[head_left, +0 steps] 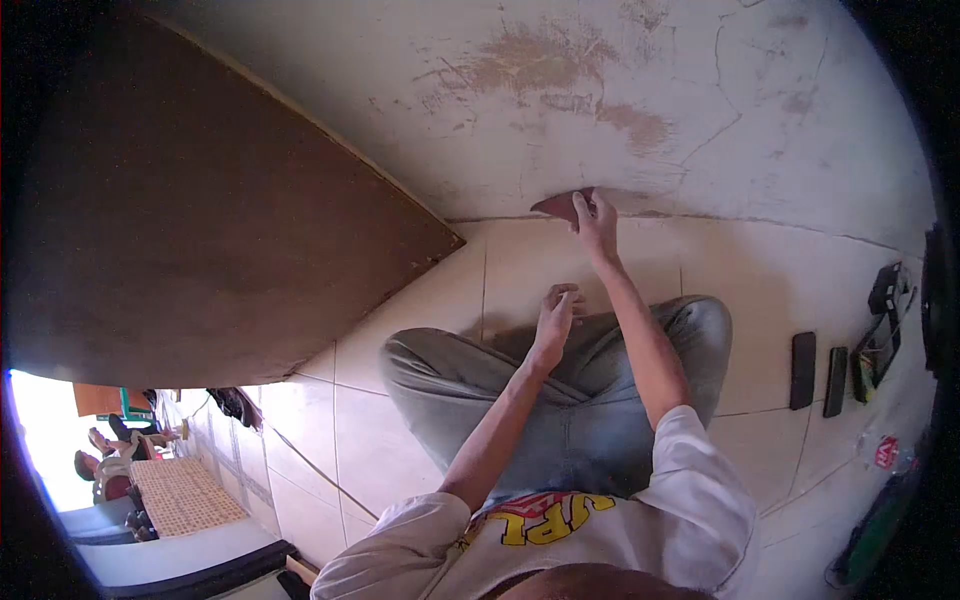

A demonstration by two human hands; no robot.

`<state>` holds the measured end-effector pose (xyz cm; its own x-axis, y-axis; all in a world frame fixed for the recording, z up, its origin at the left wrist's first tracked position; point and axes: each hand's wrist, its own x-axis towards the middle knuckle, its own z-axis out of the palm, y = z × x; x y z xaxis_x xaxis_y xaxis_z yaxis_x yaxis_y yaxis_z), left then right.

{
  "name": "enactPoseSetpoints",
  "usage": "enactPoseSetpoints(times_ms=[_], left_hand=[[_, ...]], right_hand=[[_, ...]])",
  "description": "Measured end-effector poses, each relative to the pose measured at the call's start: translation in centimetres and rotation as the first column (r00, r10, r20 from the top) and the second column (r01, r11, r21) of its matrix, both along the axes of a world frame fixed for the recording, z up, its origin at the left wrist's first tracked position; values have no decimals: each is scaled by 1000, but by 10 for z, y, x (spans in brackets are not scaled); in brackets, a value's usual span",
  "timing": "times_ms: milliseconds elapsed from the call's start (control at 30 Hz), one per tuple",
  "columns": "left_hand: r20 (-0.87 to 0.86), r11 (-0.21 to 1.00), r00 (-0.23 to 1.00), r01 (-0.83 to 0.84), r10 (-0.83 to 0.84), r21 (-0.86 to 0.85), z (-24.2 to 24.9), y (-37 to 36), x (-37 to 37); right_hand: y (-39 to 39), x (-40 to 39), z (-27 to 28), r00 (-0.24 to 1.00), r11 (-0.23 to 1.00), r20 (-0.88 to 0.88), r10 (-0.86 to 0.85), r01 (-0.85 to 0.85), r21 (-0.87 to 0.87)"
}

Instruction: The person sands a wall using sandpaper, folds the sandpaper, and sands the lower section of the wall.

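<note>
My right hand [597, 225] is closed on a folded piece of dark red sandpaper [558, 206]. The sandpaper lies against the foot of the white wall [460, 150], just above the floor joint. Over my crossed legs, my left hand [560, 312] hangs in the air with loosely bent, slightly parted fingers, and nothing shows in it. Higher on the wall, the paint has worn to brownish patches [540, 58], and thin cracks run to the right of them.
A brown door panel [220, 200] fills the left side. On the tiled floor [380, 420] at right lie two dark phone-like objects [803, 370] [836, 381], a black device with a cable [884, 290] and a clear plastic bottle [890, 452]. Another person [105, 475] is far left.
</note>
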<state>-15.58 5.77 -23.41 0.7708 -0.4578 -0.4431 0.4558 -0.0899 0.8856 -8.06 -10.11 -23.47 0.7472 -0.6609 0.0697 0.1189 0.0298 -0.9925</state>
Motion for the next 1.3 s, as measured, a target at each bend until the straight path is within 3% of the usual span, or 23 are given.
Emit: enactPoseSetpoints(times_ms=[67, 167, 200, 267, 400, 467, 500, 567, 600, 633, 667, 700, 733, 867, 933, 967, 1033, 1067, 1133, 1167, 1233, 1300], left_hand=[[-19, 999, 1000, -6, 5, -43, 2, 1, -1], [-13, 991, 1000, -9, 7, -134, 6, 5, -4], [-14, 991, 1000, -9, 8, -135, 8, 3, -3], [-22, 998, 1000, 8, -9, -67, 12, 2, -3], [-20, 992, 1000, 0, -3, -125, 2, 3, -2], [-15, 992, 1000, 6, -8, -126, 6, 4, -3], [-14, 992, 1000, 5, -7, -125, 3, 4, -2], [17, 994, 1000, 9, -7, -104, -4, 4, -1], [19, 994, 1000, 10, -8, -106, 0, 4, -1], [-18, 994, 1000, -1, -1, -110, 6, 3, -1], [-58, 993, 998, -14, 7, -113, 9, 3, -2], [-61, 993, 998, -13, 6, -114, 7, 2, -2], [-56, 993, 998, -1, -5, -116, 3, 2, -1], [-20, 995, 1000, -15, 13, -101, 6, 3, -2], [18, 991, 1000, -8, 11, -130, 6, 3, -3], [57, 987, 998, -1, 10, -158, 6, 4, -3], [38, 988, 999, -2, 8, -157, 6, 4, -3], [18, 988, 1000, -3, 6, -157, 6, 4, -3], [9, 990, 1000, -2, 3, -142, 7, 3, -2], [-3, 992, 1000, -2, 2, -126, 7, 3, -2], [1, 990, 1000, -6, 6, -139, 7, 5, -3], [6, 988, 1000, -8, 9, -157, 5, 4, -4]], right_hand=[[-4, 6, -49, 960, 981, -215, -179, 159, -109], [-15, 21, -82, 954, 950, -157, -254, 216, -227], [-13, 16, -62, 954, 949, -158, -254, 215, -229], [-2, -2, 9, 993, 995, -99, -63, 56, -77], [5, -3, 19, 999, 1000, -32, -24, 23, -18], [4, -1, 5, 978, 980, -149, -149, 166, 109], [-6, 6, -43, 968, 979, -164, -191, 176, -101], [-28, 20, -137, 922, 831, -170, -349, 220, -511], [-26, 18, -116, 935, 887, -139, -326, 252, -387], [-21, 13, -79, 935, 886, -137, -328, 253, -390], [-13, 4, -30, 967, 975, -152, -205, 189, -118], [-6, -3, 6, 988, 981, -133, -82, 103, 164], [-3, -6, 22, 998, 998, -58, -14, 18, 65], [6, -1, 28, 998, 999, 50, -47, 47, 2], [-5, 12, -26, 979, 946, 18, -202, 199, -256], [-12, 19, -64, 979, 946, 18, -202, 200, -256], [-23, 32, -128, 879, 889, -285, -383, 266, -374], [-23, 26, -111, 879, 888, -284, -384, 267, -374], [-18, 4, -42, 899, 992, -429, -92, 122, 44], [-12, 0, -23, 898, 992, -430, -91, 122, 44], [-1, -5, 3, 988, 982, -134, -71, 93, 166], [3, -3, 19, 999, 995, -46, -27, 32, 92]])
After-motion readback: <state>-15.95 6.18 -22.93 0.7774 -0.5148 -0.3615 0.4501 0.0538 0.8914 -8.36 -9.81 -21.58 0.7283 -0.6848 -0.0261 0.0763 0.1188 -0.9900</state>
